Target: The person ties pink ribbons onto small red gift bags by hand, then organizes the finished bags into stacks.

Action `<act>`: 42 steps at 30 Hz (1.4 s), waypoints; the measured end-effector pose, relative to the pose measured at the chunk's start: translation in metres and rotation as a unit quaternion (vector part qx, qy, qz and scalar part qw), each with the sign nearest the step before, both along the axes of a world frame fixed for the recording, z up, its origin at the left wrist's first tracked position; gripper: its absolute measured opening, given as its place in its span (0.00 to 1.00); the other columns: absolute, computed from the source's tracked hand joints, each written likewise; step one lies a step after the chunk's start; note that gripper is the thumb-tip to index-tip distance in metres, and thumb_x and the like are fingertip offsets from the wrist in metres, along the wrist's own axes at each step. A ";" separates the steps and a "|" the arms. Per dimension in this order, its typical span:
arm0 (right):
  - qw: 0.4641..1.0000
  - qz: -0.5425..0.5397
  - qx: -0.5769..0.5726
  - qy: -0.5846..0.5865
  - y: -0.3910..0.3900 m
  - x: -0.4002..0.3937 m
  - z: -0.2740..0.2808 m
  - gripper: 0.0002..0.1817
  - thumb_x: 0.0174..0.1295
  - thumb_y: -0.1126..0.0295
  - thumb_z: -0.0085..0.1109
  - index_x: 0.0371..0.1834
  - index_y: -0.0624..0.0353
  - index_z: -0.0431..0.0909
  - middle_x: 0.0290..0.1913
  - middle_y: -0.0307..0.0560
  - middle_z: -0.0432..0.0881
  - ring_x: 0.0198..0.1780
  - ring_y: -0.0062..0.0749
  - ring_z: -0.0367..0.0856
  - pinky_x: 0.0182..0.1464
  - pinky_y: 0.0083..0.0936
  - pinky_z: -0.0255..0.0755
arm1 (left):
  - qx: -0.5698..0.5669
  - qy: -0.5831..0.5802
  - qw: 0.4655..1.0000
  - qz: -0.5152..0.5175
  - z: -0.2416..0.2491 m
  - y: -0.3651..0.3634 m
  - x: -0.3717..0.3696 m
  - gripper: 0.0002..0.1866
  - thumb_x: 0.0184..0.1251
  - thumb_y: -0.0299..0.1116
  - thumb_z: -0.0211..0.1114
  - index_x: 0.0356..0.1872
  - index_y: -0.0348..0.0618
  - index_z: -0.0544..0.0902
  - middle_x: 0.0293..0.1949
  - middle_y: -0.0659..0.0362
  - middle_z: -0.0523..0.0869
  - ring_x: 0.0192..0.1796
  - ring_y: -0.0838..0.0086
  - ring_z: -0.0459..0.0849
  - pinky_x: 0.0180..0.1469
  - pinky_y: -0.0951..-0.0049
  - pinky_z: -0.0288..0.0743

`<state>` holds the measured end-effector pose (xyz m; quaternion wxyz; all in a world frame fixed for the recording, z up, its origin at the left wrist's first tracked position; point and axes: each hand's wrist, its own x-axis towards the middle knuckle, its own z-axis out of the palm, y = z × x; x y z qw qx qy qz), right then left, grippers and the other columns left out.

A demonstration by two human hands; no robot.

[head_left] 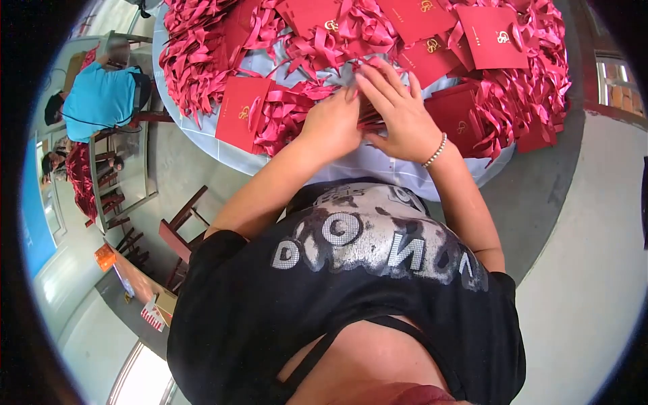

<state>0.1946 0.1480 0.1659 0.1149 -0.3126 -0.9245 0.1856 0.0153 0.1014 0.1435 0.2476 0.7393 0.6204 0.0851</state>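
My left hand (333,126) is closed at the near edge of the table, its fingers curled round a red gift bag (369,120) that is mostly hidden between my hands. Stretched out and slanting over it, the fingers of my right hand (403,116) lie close to the left fingertips; a beaded bracelet circles that wrist. Red gift bags with gold lettering and pink-red ribbon handles surround both hands. One such bag (243,111) lies to the left, another (491,38) at the upper right.
The round table has a pale checked cloth (223,140) and heaps of ribbons (185,67). At the left, a person in a blue shirt (101,101) sits by another table. A wooden chair (181,229) and a bench with an orange box (105,257) stand behind me on the left.
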 end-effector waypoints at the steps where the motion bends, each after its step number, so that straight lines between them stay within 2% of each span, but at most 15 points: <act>1: 0.996 0.010 0.075 -0.057 0.004 0.000 -0.004 0.54 0.44 0.62 0.78 0.77 0.51 0.58 0.74 0.51 0.65 0.78 0.46 0.57 0.76 0.54 0.50 | -0.025 -0.003 1.000 0.006 0.001 0.001 0.000 0.46 0.47 0.35 0.77 0.67 0.31 0.63 0.57 0.39 0.75 0.56 0.48 0.81 0.57 0.54 0.79; 4: 0.998 0.009 0.037 -0.053 0.021 0.000 -0.019 0.54 0.42 0.61 0.79 0.76 0.52 0.59 0.66 0.48 0.72 0.72 0.46 0.65 0.74 0.55 0.54 | 0.041 -0.094 0.995 -0.011 0.006 -0.003 -0.007 0.54 0.42 0.36 0.82 0.70 0.31 0.58 0.64 0.36 0.71 0.66 0.46 0.75 0.65 0.57 0.73; 5: 0.999 -0.003 0.028 -0.026 0.022 0.000 -0.020 0.47 0.42 0.70 0.76 0.71 0.53 0.66 0.59 0.48 0.74 0.67 0.48 0.69 0.73 0.50 0.58 | 0.018 -0.188 0.982 0.021 0.011 -0.005 -0.012 0.63 0.39 0.38 0.85 0.74 0.32 0.51 0.71 0.35 0.64 0.74 0.48 0.66 0.72 0.59 0.66; 9: 0.998 0.012 -0.049 0.032 0.025 -0.002 -0.022 0.34 0.40 0.79 0.68 0.58 0.58 0.76 0.63 0.53 0.72 0.69 0.55 0.66 0.71 0.44 0.63 | 0.036 -0.405 0.901 0.152 -0.009 -0.038 -0.028 0.72 0.40 0.37 0.87 0.79 0.37 0.38 0.77 0.43 0.54 0.79 0.53 0.56 0.77 0.53 0.51; 13: 0.997 0.017 -0.022 0.071 0.024 -0.005 -0.025 0.38 0.38 0.81 0.67 0.61 0.58 0.73 0.73 0.60 0.61 0.71 0.63 0.62 0.72 0.49 0.63 | 0.171 -0.429 0.873 0.159 -0.049 -0.060 -0.012 0.70 0.41 0.36 0.87 0.79 0.38 0.39 0.76 0.44 0.57 0.78 0.55 0.57 0.78 0.55 0.52; 16: 0.996 0.023 -0.056 0.071 0.025 -0.007 -0.018 0.40 0.38 0.81 0.68 0.63 0.58 0.72 0.70 0.59 0.64 0.69 0.62 0.64 0.71 0.47 0.64 | 0.199 -0.476 0.839 0.174 -0.058 -0.041 -0.001 0.67 0.43 0.34 0.86 0.78 0.38 0.42 0.74 0.44 0.61 0.76 0.56 0.62 0.76 0.57 0.57; 17: 0.995 0.026 -0.058 0.076 0.025 -0.006 -0.019 0.40 0.38 0.80 0.68 0.63 0.57 0.72 0.69 0.59 0.66 0.69 0.61 0.65 0.71 0.47 0.64 | 0.189 -0.530 0.809 0.173 -0.060 -0.036 0.001 0.58 0.45 0.32 0.84 0.75 0.37 0.53 0.69 0.46 0.69 0.71 0.60 0.70 0.74 0.61 0.63; 21: 0.997 0.041 -0.050 0.050 0.034 -0.002 -0.023 0.41 0.38 0.79 0.73 0.64 0.58 0.72 0.63 0.55 0.71 0.66 0.57 0.69 0.69 0.43 0.66 | 0.166 -0.398 0.892 0.133 -0.046 -0.036 -0.014 0.41 0.47 0.30 0.82 0.65 0.37 0.73 0.61 0.51 0.80 0.65 0.65 0.78 0.69 0.65 0.70; 27: 0.995 0.055 -0.049 0.068 0.043 -0.003 -0.029 0.20 0.45 0.79 0.70 0.45 0.61 0.83 0.46 0.51 0.84 0.51 0.50 0.80 0.56 0.39 0.75 | 0.107 -0.233 0.965 0.057 -0.018 -0.023 -0.035 0.42 0.48 0.38 0.80 0.66 0.37 0.72 0.60 0.44 0.80 0.63 0.56 0.80 0.66 0.62 0.72; 31: 0.991 0.120 -0.020 0.056 0.046 -0.013 -0.015 0.15 0.48 0.75 0.63 0.42 0.57 0.85 0.46 0.48 0.84 0.50 0.45 0.82 0.53 0.38 0.77 | 0.009 -0.109 0.994 0.029 0.023 -0.011 -0.024 0.44 0.52 0.45 0.76 0.67 0.33 0.68 0.60 0.42 0.79 0.61 0.50 0.79 0.62 0.57 0.75; 34: 0.987 0.142 -0.019 0.069 0.051 -0.021 -0.011 0.18 0.47 0.75 0.66 0.45 0.58 0.84 0.48 0.48 0.84 0.53 0.47 0.80 0.57 0.38 0.75 | -0.002 -0.071 0.996 0.057 0.020 -0.007 -0.015 0.41 0.53 0.42 0.74 0.65 0.31 0.68 0.57 0.42 0.80 0.60 0.50 0.79 0.61 0.56 0.75; 35: 0.987 0.153 -0.022 0.043 0.055 -0.019 -0.023 0.32 0.41 0.77 0.71 0.57 0.60 0.78 0.56 0.53 0.80 0.59 0.50 0.77 0.63 0.39 0.73 | 0.014 -0.057 0.997 0.057 0.002 -0.007 -0.014 0.36 0.56 0.37 0.71 0.63 0.31 0.68 0.53 0.42 0.82 0.56 0.49 0.81 0.57 0.54 0.77; 38: 0.996 0.041 0.033 0.077 0.055 -0.022 -0.018 0.44 0.43 0.75 0.73 0.69 0.58 0.68 0.65 0.57 0.73 0.66 0.52 0.73 0.68 0.40 0.69 | -0.065 -0.025 0.994 0.087 0.003 0.004 -0.002 0.33 0.58 0.34 0.69 0.62 0.31 0.68 0.51 0.42 0.83 0.53 0.48 0.83 0.53 0.53 0.79; 40: 0.975 -0.032 -0.120 0.186 0.071 -0.014 -0.024 0.46 0.51 0.69 0.75 0.74 0.60 0.60 0.69 0.59 0.68 0.70 0.49 0.70 0.67 0.39 0.69 | -0.028 -0.035 0.995 0.087 -0.004 0.002 -0.002 0.31 0.59 0.34 0.68 0.61 0.31 0.68 0.48 0.41 0.84 0.49 0.47 0.85 0.49 0.52 0.80; 42: 0.870 -0.169 -0.331 0.325 0.096 0.000 -0.040 0.40 0.57 0.66 0.74 0.71 0.62 0.64 0.64 0.56 0.76 0.64 0.44 0.77 0.60 0.35 0.76 | -0.026 -0.049 0.994 0.092 0.001 0.005 -0.006 0.30 0.60 0.34 0.68 0.61 0.32 0.68 0.46 0.41 0.84 0.47 0.47 0.85 0.49 0.52 0.80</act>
